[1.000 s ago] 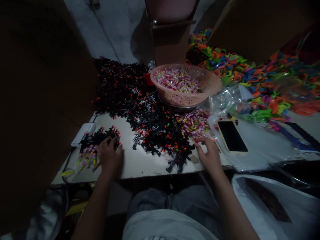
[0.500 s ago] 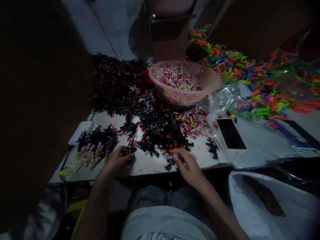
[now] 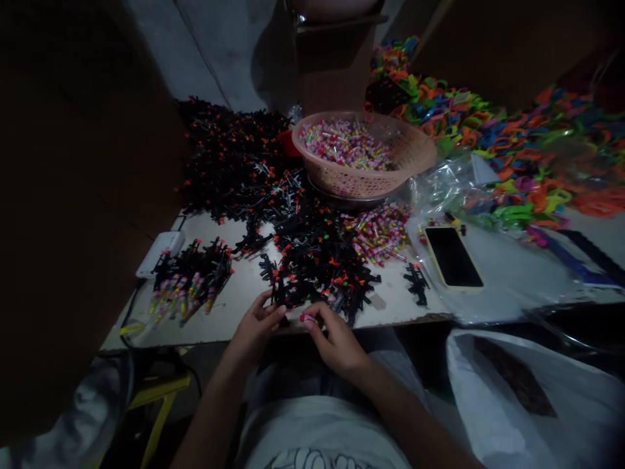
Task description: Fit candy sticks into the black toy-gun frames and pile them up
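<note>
My left hand (image 3: 258, 327) is closed on a black toy gun (image 3: 278, 291), which stands up between thumb and fingers at the table's front edge. Just to the right, my right hand (image 3: 336, 340) pinches a small pink-capped tube (image 3: 309, 319); most of it is hidden by the fingers. The two hands are close together but apart. Beyond them spreads a heap of black toy guns (image 3: 312, 244) with orange tips. Beside that heap lies a pile of small colourful tubes (image 3: 378, 233). On the left, several toy guns (image 3: 208, 260) lie bunched with tubes (image 3: 170, 293) on their near ends.
A pink basket (image 3: 356, 184) full of tubes stands at the back. One toy gun (image 3: 416, 284) lies apart, near a phone (image 3: 454, 256) on clear plastic. Bright plastic pieces (image 3: 508, 143) are heaped at right. A white box (image 3: 160, 254) sits left; a white bag (image 3: 478, 391) hangs below.
My left hand has moved right with the toy gun. My right hand has come left and nearer to me with the pink-capped tube, so the hands are closer together.
</note>
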The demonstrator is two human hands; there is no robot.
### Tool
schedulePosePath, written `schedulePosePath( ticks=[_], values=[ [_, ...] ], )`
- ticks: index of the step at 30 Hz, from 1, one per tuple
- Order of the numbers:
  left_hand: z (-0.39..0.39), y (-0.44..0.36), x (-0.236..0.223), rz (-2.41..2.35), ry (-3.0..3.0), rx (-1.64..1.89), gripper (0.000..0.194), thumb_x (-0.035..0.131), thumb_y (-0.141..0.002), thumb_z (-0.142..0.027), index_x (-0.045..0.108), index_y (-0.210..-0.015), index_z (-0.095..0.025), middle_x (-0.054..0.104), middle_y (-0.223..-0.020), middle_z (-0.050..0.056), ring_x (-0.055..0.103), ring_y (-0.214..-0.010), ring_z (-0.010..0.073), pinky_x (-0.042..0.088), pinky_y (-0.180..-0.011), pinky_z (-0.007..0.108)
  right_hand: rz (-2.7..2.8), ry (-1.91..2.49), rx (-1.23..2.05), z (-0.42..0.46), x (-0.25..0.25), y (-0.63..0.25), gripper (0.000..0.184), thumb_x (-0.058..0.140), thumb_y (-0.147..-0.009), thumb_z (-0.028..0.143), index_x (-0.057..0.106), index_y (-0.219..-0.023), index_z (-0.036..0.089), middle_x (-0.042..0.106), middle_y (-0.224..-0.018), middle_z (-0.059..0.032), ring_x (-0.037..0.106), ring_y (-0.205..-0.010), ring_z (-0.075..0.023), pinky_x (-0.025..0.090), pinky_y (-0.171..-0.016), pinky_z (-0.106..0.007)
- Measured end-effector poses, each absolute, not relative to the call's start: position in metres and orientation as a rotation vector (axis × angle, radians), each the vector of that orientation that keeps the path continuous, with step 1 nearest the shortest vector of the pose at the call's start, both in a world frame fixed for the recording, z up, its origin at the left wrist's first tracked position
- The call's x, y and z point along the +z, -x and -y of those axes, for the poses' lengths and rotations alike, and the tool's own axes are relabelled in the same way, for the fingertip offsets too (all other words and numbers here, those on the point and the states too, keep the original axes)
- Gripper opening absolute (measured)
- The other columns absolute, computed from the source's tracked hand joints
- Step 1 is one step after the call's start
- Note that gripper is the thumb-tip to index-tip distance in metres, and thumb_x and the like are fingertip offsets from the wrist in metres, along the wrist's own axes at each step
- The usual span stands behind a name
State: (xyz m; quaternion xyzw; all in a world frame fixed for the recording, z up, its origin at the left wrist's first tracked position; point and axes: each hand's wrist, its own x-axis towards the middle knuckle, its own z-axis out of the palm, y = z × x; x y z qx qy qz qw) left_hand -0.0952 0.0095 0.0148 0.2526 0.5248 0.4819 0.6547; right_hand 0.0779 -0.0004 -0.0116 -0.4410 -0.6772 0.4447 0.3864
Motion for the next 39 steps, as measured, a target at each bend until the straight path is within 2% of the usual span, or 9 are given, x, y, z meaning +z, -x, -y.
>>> schedulePosePath(
  ticks=[3, 8, 21, 27, 31, 34, 39],
  values=[
    [-0.009, 0.076, 0.015, -1.159, -0.548, 1.209, 0.065, 0.086, -0.049, -0.022, 0.050, -0.103, -0.023, 0.072, -0.080, 0.001, 0.065, -0.071, 0.0129, 0.049, -0.066, 0.021, 1.647, 1.119, 1.150, 0.002, -0.009, -0.081, 0.007, 0.046, -0.091, 0.026, 0.051, -0.092, 0.021, 0.061, -0.088, -0.0017, 0.058, -0.083, -0.0155, 0.045, -0.075, -0.026],
    [-0.004, 0.066, 0.015, -1.188, -0.662, 1.282, 0.060, 0.083, -0.055, -0.021, 0.051, -0.105, -0.020, 0.073, -0.082, 0.004, 0.068, -0.080, 0.0178, 0.052, -0.074, 0.028, 1.544, 1.069, 1.158, 0.007, -0.009, -0.083, 0.010, 0.048, -0.091, 0.030, 0.052, -0.093, 0.021, 0.061, -0.085, -0.0002, 0.058, -0.079, -0.0137, 0.045, -0.072, -0.024],
    [0.008, 0.060, 0.022, -1.274, -0.701, 1.363, 0.059, 0.086, -0.051, -0.020, 0.054, -0.101, -0.021, 0.074, -0.084, 0.003, 0.069, -0.086, 0.0225, 0.054, -0.081, 0.035, 1.480, 1.081, 0.900, 0.011, -0.009, -0.081, 0.009, 0.053, -0.087, 0.026, 0.047, -0.093, 0.023, 0.061, -0.094, -0.0054, 0.059, -0.090, -0.0177, 0.048, -0.081, -0.032],
    [0.009, 0.057, 0.027, -1.327, -0.694, 1.369, 0.058, 0.086, -0.049, -0.021, 0.057, -0.099, -0.020, 0.073, -0.082, 0.003, 0.070, -0.082, 0.0216, 0.053, -0.079, 0.033, 1.556, 1.089, 0.875, 0.012, -0.003, -0.083, 0.007, 0.052, -0.087, 0.023, 0.046, -0.091, 0.023, 0.061, -0.093, -0.0045, 0.060, -0.086, -0.0165, 0.049, -0.077, -0.029],
    [0.011, 0.059, 0.018, -1.280, -0.694, 1.360, 0.052, 0.084, -0.053, -0.022, 0.059, -0.099, -0.020, 0.073, -0.083, 0.002, 0.068, -0.080, 0.0185, 0.053, -0.073, 0.028, 1.706, 1.101, 0.957, 0.008, 0.002, -0.087, 0.005, 0.047, -0.088, 0.021, 0.045, -0.092, 0.023, 0.061, -0.092, -0.0049, 0.060, -0.084, -0.0178, 0.048, -0.074, -0.030],
    [0.013, 0.056, 0.009, -1.254, -0.595, 1.341, 0.047, 0.084, -0.053, -0.026, 0.062, -0.094, -0.018, 0.072, -0.084, 0.003, 0.067, -0.079, 0.0177, 0.051, -0.075, 0.028, 1.743, 1.123, 0.979, 0.007, 0.000, -0.085, 0.005, 0.044, -0.089, 0.019, 0.044, -0.093, 0.022, 0.061, -0.091, -0.0053, 0.060, -0.084, -0.0187, 0.048, -0.074, -0.032],
    [0.016, 0.044, 0.001, -1.240, -0.434, 1.408, 0.045, 0.083, -0.054, -0.031, 0.063, -0.092, -0.019, 0.072, -0.087, 0.003, 0.067, -0.085, 0.0172, 0.050, -0.081, 0.028, 1.829, 1.213, 0.695, 0.012, -0.011, -0.075, 0.008, 0.040, -0.089, 0.019, 0.046, -0.095, 0.021, 0.061, -0.093, -0.0091, 0.058, -0.084, -0.0223, 0.046, -0.075, -0.036]
  ],
)
